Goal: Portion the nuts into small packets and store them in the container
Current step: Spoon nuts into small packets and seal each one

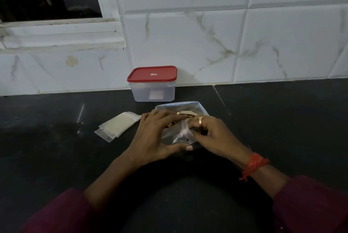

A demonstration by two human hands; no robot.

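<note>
A small clear packet (179, 132) sits between my two hands on the dark counter (56, 148). My left hand (156, 136) grips its left side, thumb under the lower edge. My right hand (212, 136) pinches its right edge with curled fingers. Just behind them lies a larger clear bag (195, 107) with brownish nuts (185, 113) showing inside. A stack of flat empty packets (118, 125) lies to the left. The translucent container (153, 92) with a red lid (152, 74) on it stands by the wall.
A white marble-tiled wall (244, 40) rises behind the counter, with a window frame (62, 36) at the upper left. A seam (222, 100) in the counter runs to the right of the bag.
</note>
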